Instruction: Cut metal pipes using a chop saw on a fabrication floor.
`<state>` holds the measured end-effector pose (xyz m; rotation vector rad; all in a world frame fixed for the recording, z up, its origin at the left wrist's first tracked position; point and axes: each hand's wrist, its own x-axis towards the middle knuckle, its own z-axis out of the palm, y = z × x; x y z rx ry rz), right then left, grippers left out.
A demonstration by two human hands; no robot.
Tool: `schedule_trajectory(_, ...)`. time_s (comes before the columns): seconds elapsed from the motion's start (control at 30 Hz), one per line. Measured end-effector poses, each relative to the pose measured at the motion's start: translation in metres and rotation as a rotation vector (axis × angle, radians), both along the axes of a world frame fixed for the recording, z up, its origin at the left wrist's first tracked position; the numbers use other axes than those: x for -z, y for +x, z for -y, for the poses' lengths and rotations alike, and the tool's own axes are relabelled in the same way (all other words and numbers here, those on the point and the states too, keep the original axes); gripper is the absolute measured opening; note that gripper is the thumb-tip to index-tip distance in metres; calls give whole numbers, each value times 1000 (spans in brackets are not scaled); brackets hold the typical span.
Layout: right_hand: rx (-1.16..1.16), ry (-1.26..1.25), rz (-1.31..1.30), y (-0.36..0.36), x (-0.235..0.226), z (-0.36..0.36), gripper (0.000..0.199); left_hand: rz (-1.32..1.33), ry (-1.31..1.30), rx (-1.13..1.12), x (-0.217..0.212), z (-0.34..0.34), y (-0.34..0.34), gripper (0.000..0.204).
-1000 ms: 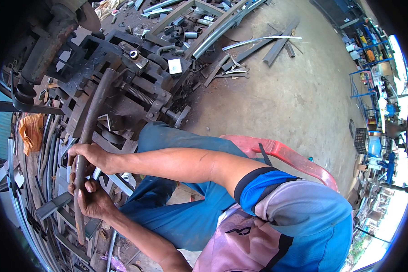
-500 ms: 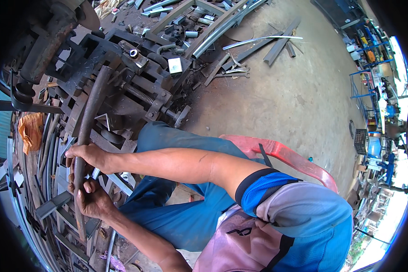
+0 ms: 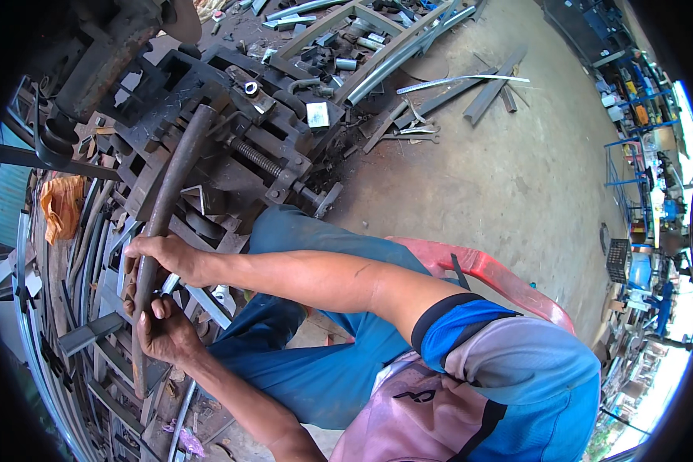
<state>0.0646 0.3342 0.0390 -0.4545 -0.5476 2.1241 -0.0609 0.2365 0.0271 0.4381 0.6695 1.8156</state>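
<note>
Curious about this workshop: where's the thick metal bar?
On the left of the head view, the bar sits in the right hand, with the left hand against it, its upper end near the long screw.

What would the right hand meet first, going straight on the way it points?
The round metal rod the right hand grips; past it, the long metal lengths look next, though depth is unclear.

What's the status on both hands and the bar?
Right hand, left hand gripping dark metal bar. Upper end near threaded screw. Grey metal channel close beside.
</note>
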Motion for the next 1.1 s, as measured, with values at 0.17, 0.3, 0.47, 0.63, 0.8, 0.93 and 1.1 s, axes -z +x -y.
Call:
schedule_trajectory(0.17, 35, 20, -7, -2, 1, -2, 36, 4, -4, -1, -2, -1, 3, 31)
schedule_trajectory(0.3, 5, 1, 7, 1, -2, 0, 36, 12, 28, 17, 8, 0, -8, 35)
schedule_trajectory(0.47, 7, 1, 5, 2, -2, -2, 35, 49, 91, 68, 10, -2, -7, 40)
schedule_trajectory(0.63, 16, 19, 4, 1, -2, -1, 34, -19, -33, -23, -3, -2, 5, 32)
schedule_trajectory(0.8, 17, 32, 0, -1, 3, -4, 34, -18, -17, -14, 1, -2, 3, 31)
schedule_trajectory(0.93, -21, 51, -14, 2, 4, -6, 36, -44, 51, 5, 3, -2, 4, 35)
schedule_trajectory(1.1, -118, 37, -87, 11, -10, -2, 39, -135, 137, -27, -1, 0, 17, 47)
